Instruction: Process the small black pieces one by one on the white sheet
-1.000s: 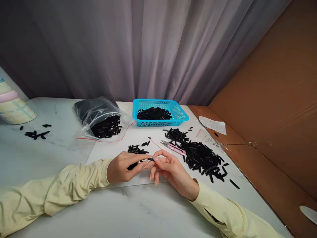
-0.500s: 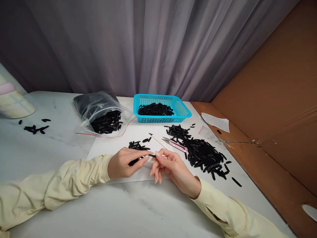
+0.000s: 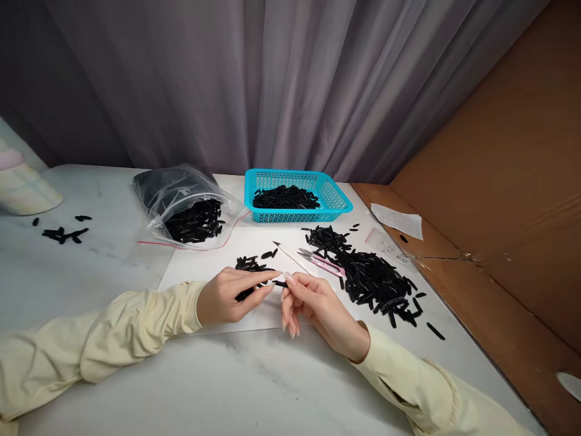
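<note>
My right hand (image 3: 313,303) pinches a small, slim black piece (image 3: 281,283) between thumb and index finger, its other fingers loosely curled below. From the other side, my left hand (image 3: 236,293) meets the piece's end with its thumb and index fingertips. Whether those left fingertips press firmly on it is hard to see. Beneath and behind the left hand lies a small pile of similar black pieces (image 3: 249,264), partly hidden by the fingers. Pink thread snips (image 3: 329,265) and a thin pointed tool (image 3: 290,254) lie just beyond my right hand.
A blue perforated basket (image 3: 297,215) holding black pieces stands at the back. Left of it lies an open zip bag (image 3: 186,197) of them. A large loose heap (image 3: 376,281) spreads rightward, near a paper slip (image 3: 397,221). A few pieces (image 3: 63,234) lie far left, near a pale container (image 3: 27,188).
The fingertips and the black piece between them have shifted very slightly, with the right hand a touch further right. The view has tilted a little; other things lie as before.
</note>
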Available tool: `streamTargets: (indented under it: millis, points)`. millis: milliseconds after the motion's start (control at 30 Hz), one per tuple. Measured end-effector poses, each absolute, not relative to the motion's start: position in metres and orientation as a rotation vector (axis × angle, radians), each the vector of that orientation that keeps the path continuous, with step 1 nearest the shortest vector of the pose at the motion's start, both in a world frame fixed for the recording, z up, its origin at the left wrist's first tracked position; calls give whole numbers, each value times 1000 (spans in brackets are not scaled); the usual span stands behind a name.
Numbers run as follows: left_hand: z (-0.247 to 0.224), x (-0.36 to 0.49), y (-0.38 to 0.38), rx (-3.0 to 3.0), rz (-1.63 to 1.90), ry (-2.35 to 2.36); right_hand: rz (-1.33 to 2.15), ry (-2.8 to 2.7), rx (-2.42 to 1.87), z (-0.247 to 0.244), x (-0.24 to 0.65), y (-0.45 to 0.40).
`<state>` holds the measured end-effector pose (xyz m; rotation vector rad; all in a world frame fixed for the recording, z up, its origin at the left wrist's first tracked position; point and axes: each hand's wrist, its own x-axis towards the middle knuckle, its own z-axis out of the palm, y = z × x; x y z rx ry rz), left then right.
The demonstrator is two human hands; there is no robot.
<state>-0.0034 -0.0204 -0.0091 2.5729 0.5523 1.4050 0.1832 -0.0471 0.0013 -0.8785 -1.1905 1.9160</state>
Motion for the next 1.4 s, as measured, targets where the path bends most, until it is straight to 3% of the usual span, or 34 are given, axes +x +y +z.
streamTargets:
  millis: [1400]
  points:
    - [-8,-3,-21,2474,1373,549,1936,-1221,-854,1,183,-47]
